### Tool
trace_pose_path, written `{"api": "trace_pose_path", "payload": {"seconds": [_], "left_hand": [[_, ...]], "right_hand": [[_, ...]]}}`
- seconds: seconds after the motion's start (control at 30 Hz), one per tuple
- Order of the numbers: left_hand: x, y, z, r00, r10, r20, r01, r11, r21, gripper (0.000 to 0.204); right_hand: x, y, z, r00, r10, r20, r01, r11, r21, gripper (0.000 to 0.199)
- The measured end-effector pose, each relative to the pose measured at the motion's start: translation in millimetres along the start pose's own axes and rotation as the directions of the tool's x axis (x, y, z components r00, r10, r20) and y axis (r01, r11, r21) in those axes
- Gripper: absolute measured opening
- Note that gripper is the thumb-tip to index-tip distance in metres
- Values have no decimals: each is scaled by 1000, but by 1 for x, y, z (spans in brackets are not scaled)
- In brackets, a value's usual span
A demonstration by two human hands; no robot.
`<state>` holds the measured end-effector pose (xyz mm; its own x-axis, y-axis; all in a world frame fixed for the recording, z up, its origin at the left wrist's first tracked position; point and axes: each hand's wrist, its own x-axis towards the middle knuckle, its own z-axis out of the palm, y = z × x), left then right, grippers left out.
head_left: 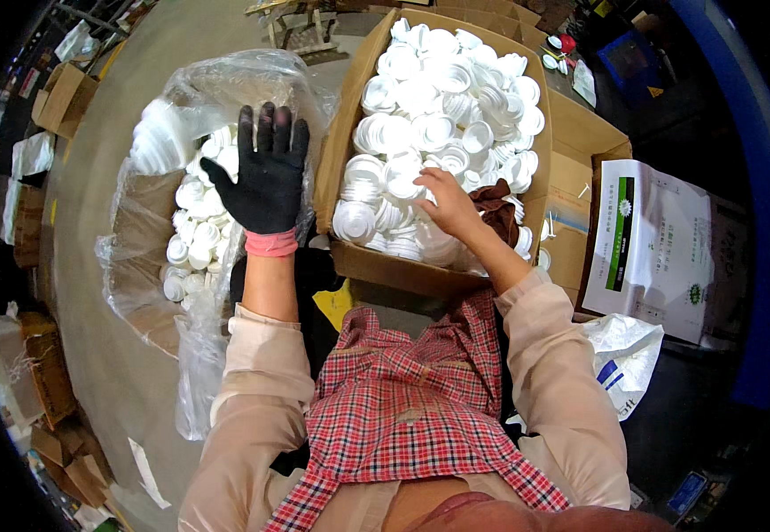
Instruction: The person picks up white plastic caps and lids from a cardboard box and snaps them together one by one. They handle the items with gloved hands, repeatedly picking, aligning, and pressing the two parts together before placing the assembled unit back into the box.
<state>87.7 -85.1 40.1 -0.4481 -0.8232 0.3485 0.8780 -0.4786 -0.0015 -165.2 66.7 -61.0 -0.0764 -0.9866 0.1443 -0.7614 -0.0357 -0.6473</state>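
Note:
My left hand [269, 176], in a black glove with a pink cuff, is spread flat above a box lined with clear plastic [128, 266]. Nothing is in its fingers, and beneath it lie loose white plastic lids [197, 232]. My bare right hand [449, 202] is over a large cardboard box [402, 266] filled with white round lids [433, 131], many stacked in short rows. Its fingers reach left, slightly bent and apart, at the lids' surface; I see nothing held in them. Beside my right wrist, a dark brown cloth [496, 206] lies on the lids.
Right of the full box stand an open carton [571, 133] and a white printed carton [660, 253]. A white plastic bag [626, 359] lies below them. Several boxes [43, 363] line the left side. A wooden stand [314, 35] is at the far side.

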Motion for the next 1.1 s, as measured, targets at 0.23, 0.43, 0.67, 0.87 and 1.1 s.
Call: {"api": "trace_pose_path", "payload": {"seconds": [0.23, 0.43, 0.67, 0.87, 1.1], "left_hand": [[1, -16, -28, 932, -305, -196, 351, 895, 275, 57], [-3, -22, -21, 881, -167, -443, 419, 712, 564, 49], [-4, -30, -12, 869, -188, -457, 481, 534, 695, 36], [-1, -55, 5, 872, -216, -439, 487, 299, 820, 33], [-8, -96, 23, 857, -209, -471, 506, 162, 847, 22]], "right_hand": [[11, 1, 46, 961, -253, -112, 193, 904, -382, 25], [24, 14, 12, 958, -148, -246, 69, 950, -305, 21], [-39, -8, 4, 739, 304, 602, 92, 838, -537, 41], [-34, -10, -67, 847, 306, 436, -192, 939, -287, 39], [-92, 75, -213, 789, 424, -445, -418, 901, 117, 32]]}}
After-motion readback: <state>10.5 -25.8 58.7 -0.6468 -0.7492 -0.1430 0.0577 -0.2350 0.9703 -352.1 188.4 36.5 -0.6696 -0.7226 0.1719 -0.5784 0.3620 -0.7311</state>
